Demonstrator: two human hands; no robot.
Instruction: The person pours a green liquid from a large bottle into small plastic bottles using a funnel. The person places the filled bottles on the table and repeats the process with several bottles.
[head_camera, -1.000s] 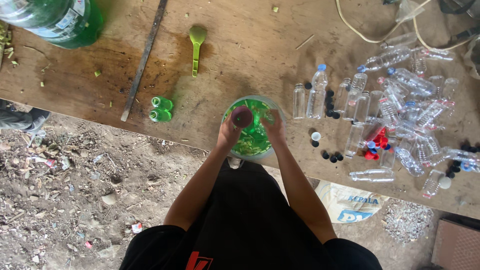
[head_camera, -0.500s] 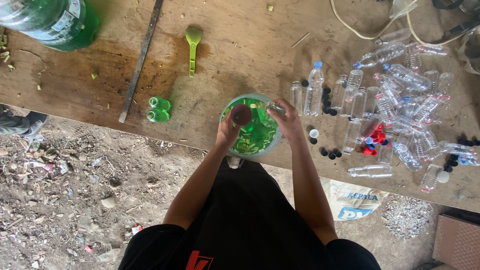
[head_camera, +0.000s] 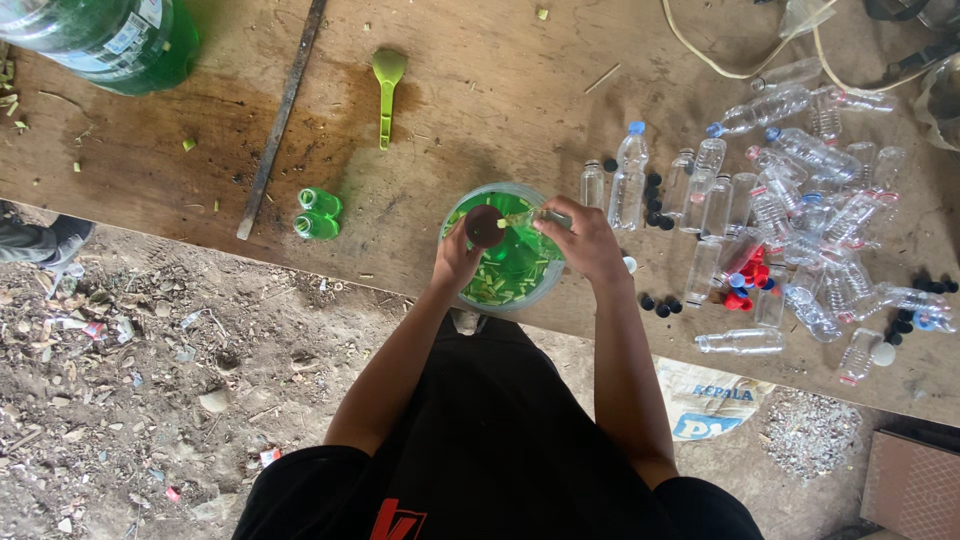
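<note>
Leaning over the tabletop's (head_camera: 480, 90) near edge, a person's left hand (head_camera: 455, 262) grips a dark round funnel (head_camera: 485, 226) while the right hand (head_camera: 590, 240) grasps a small clear plastic bottle (head_camera: 540, 217) above a clear round basin (head_camera: 505, 255) of green liquid and floating bits. The bottle looks light, thin-walled and probably slippery; best held mid-body. Empty clear bottles (head_camera: 800, 210) crowd the right end.

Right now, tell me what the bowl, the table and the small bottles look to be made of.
Bowl: likely clear plastic; green liquid shows through its glossy wall. Table: wood, rough, matt, stained brown board with visible grain. Small bottles: thin clear plastic, see-through and ribbed, with shiny highlights. Left hand and right hand work over the bowl.
</note>
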